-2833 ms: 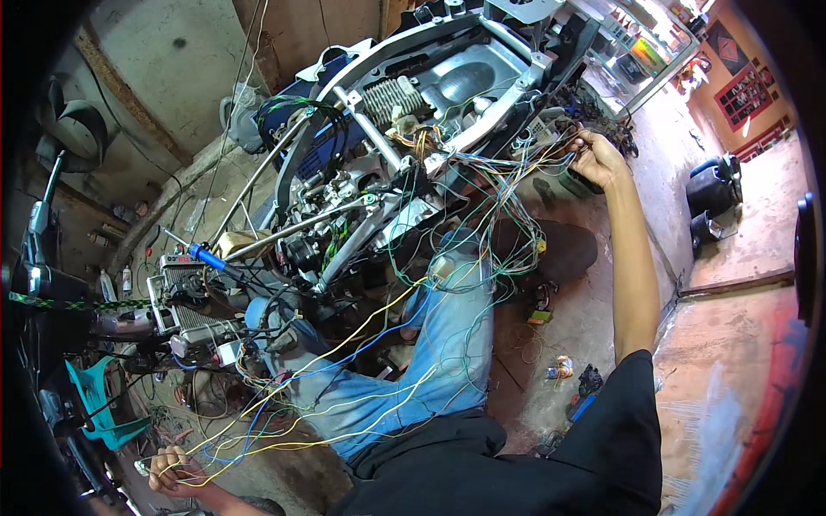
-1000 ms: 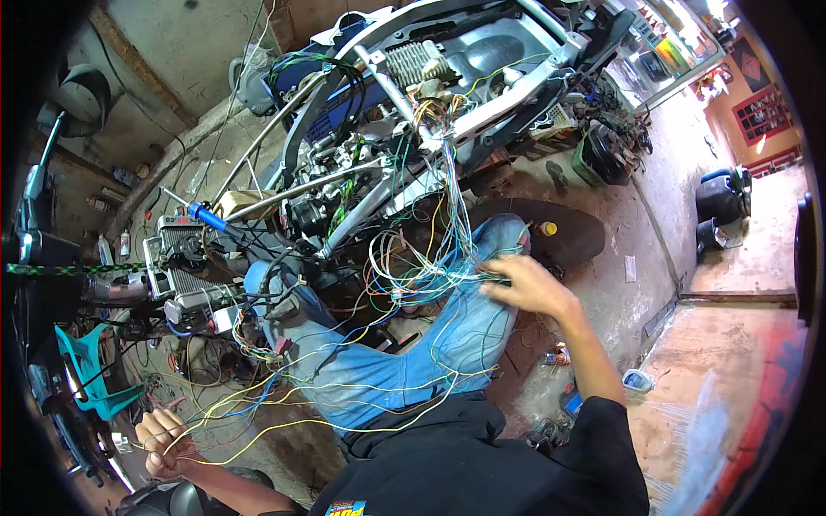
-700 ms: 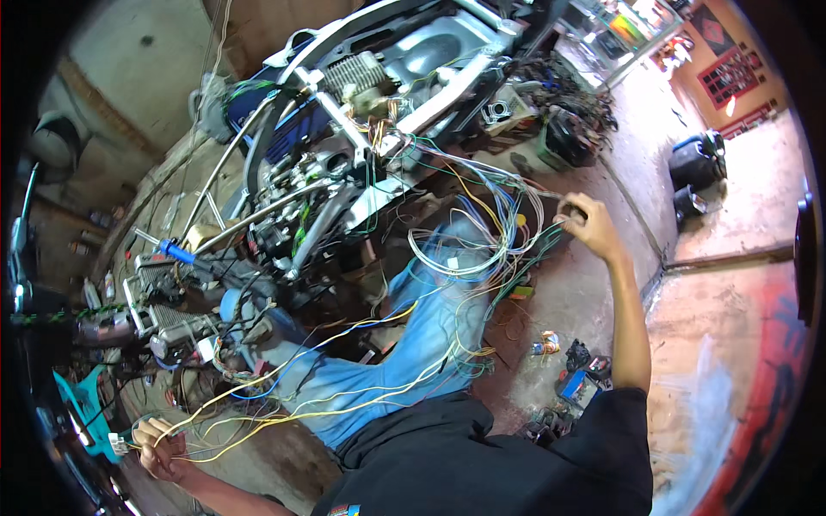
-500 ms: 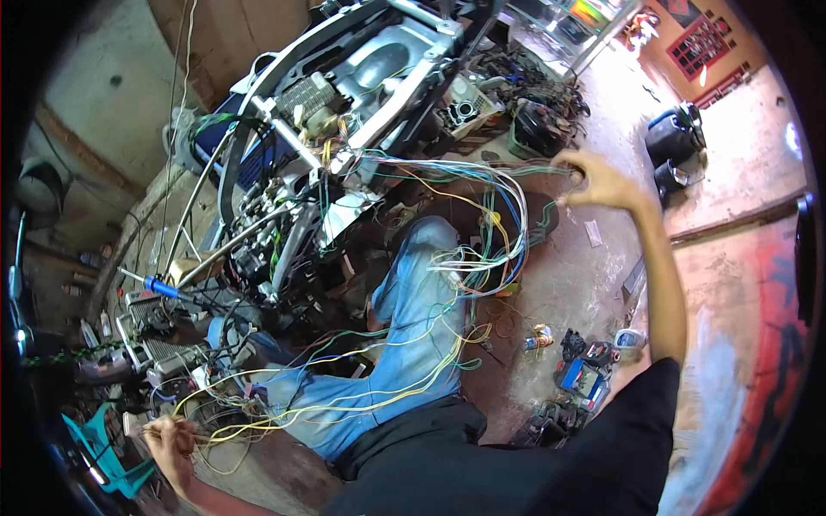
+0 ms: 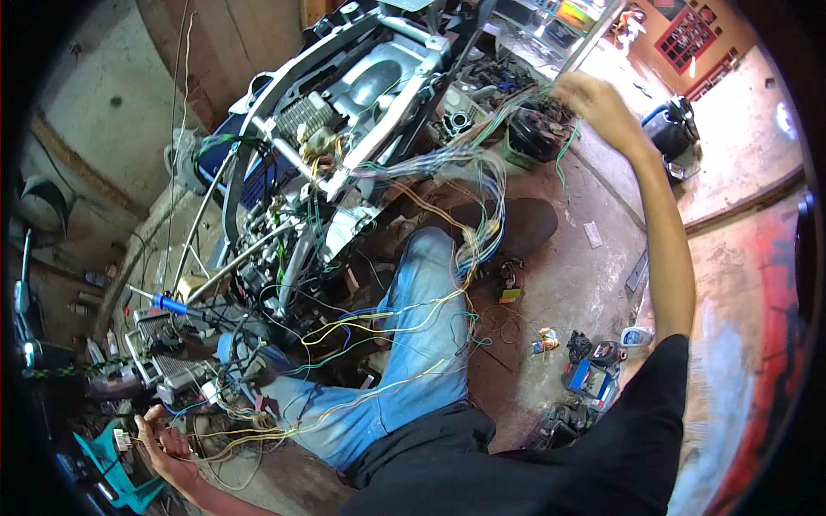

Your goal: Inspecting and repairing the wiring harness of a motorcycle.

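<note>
A loose wiring harness (image 5: pixel 486 163) of many coloured wires runs from the motorcycle frame (image 5: pixel 387 125) and across my jeans-clad leg. At the upper right, my right hand (image 5: pixel 594 99) is closed on a bundle of its wires, pulled up and away from the frame; a green wire (image 5: pixel 564 159) dangles below. Down at the lower left, my left hand (image 5: pixel 168 447) has its fingers curled round the end of the yellow wires (image 5: pixel 370 411). A pale plug connector (image 5: pixel 122 439) sits beside those fingers. Blur softens the middle of the harness.
Engine parts (image 5: pixel 172 357) and a teal plastic piece (image 5: pixel 116 469) lie at the left. A blue-handled tool (image 5: pixel 169 304) rests above them. On the floor at the right are a blue battery-like box (image 5: pixel 591 378) and a small tub (image 5: pixel 637 336). A black bin (image 5: pixel 671 133) stands farther off.
My right hand has moved up and slightly left, lifting its wires toward the frame's far side. The harness loop over my knee has been drawn in. My left hand has barely shifted.
</note>
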Demonstrator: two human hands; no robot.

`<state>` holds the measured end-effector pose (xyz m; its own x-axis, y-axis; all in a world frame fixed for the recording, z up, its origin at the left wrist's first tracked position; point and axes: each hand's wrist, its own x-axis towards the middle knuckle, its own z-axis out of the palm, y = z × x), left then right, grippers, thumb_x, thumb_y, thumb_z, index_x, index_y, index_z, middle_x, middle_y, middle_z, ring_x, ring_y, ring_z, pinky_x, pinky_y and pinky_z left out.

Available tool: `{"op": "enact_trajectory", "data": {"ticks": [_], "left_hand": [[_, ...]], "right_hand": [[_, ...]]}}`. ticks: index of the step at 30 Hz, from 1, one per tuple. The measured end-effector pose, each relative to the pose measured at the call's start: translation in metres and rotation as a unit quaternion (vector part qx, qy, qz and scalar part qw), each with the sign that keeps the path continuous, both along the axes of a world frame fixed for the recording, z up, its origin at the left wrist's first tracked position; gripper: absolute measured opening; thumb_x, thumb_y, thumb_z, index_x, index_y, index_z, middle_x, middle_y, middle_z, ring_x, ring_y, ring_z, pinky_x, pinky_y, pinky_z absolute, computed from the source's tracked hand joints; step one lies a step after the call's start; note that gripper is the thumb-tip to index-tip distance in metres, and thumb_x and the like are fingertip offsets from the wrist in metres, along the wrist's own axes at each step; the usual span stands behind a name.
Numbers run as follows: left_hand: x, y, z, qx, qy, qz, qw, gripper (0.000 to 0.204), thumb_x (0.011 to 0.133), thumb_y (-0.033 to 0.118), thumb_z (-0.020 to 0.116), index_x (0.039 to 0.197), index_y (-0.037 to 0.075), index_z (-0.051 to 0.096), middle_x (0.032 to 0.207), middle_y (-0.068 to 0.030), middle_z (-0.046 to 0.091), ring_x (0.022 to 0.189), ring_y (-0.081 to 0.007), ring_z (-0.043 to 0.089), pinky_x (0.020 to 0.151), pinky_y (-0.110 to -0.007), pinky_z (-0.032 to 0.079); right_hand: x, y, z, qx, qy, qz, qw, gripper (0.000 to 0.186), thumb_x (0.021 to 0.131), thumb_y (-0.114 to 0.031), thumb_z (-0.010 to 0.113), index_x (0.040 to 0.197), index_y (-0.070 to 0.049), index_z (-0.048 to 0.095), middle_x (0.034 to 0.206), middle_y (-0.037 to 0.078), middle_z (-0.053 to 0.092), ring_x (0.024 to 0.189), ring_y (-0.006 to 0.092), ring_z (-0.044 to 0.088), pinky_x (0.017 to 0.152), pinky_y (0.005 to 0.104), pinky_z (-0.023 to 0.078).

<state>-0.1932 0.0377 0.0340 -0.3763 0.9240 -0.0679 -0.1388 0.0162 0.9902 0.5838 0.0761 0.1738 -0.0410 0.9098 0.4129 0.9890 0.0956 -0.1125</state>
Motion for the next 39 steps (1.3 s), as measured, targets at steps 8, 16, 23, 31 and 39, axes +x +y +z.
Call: {"op": "enact_trajectory", "data": {"ticks": [8,16,23,31,39], "left_hand": [[0.062,-0.036,0.004,0.073,0.033,-0.055,0.995,0.043,0.106,0.041,0.055,0.089,0.002,0.061,0.056,-0.0041,0.057,0.038,-0.0041,0.036,0.035,-0.018,0.024],[0.239,-0.004,0.054,-0.237,-0.085,-0.143,0.957,0.069,0.100,0.069,0.048,0.104,0.002,0.066,0.056,0.0061,0.050,0.040,-0.0034,0.043,0.033,-0.021,0.030],[0.214,-0.022,0.010,-0.170,-0.087,-0.367,0.910,0.044,0.109,0.047,0.045,0.113,0.005,0.057,0.089,0.0021,0.055,0.078,-0.0059,0.054,0.064,-0.024,0.046],[0.182,-0.029,-0.018,-0.402,-0.080,-0.331,0.850,0.055,0.071,0.011,0.074,0.122,0.004,0.056,0.057,0.0023,0.043,0.042,-0.0110,0.047,0.037,-0.025,0.036],[0.177,-0.016,-0.016,-0.419,-0.082,-0.345,0.836,0.055,0.071,0.008,0.076,0.122,0.005,0.055,0.068,-0.0038,0.060,0.052,-0.0155,0.062,0.041,-0.028,0.047]], "right_hand": [[-0.174,0.002,0.039,-0.090,0.287,0.131,0.945,0.040,0.105,-0.034,0.055,0.123,0.000,0.066,0.098,0.006,0.068,0.070,0.0103,0.055,0.064,0.0285,0.047],[-0.336,-0.045,-0.040,-0.099,0.293,0.359,0.880,0.030,0.091,-0.018,0.062,0.110,0.005,0.056,0.104,0.025,0.066,0.082,0.0390,0.069,0.075,0.0473,0.057],[-0.396,-0.101,-0.111,-0.034,0.405,0.355,0.842,0.056,0.090,-0.026,0.069,0.137,0.000,0.052,0.117,0.020,0.058,0.097,0.0341,0.065,0.084,0.0421,0.054],[-0.265,-0.157,-0.171,0.129,0.703,-0.019,0.699,0.033,0.105,-0.018,0.057,0.132,-0.001,0.062,0.106,0.010,0.068,0.091,0.0143,0.069,0.088,0.0307,0.054],[-0.206,-0.144,-0.235,-0.109,0.475,-0.203,0.849,0.035,0.101,-0.032,0.065,0.116,-0.001,0.074,0.089,0.007,0.060,0.079,0.0143,0.056,0.075,0.0285,0.047]]}}
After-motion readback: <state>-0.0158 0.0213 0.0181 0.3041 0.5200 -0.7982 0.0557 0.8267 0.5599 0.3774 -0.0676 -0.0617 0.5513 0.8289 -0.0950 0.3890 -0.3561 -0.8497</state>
